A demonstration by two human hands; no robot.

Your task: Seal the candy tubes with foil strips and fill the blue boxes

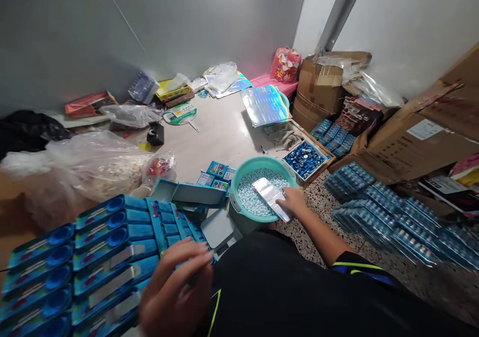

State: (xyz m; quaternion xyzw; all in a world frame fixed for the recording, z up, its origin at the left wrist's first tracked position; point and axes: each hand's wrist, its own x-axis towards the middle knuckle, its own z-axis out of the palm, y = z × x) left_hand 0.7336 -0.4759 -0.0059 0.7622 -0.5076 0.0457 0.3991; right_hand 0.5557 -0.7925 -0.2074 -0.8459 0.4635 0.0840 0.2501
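My right hand (pixel 294 200) grips a clear plastic tray strip (pixel 271 196) and holds it over a teal basin (pixel 235 195) full of small pale pellets (pixel 250 197). My left hand (pixel 175 289) lies at the lower left with its fingers spread, resting on a stack of blue blister-card packs (pixel 90 257). An open grey tin box (pixel 194 193) and its loose lid (pixel 219 228) sit between the stack and the basin.
A box of blue round pieces (pixel 305 160) stands behind the basin. Rows of blue packs (pixel 392 217) cover the floor at right, beside cardboard cartons (pixel 419 137). Plastic bags (pixel 75 169), holographic sheets (pixel 265 105) and clutter line the wall.
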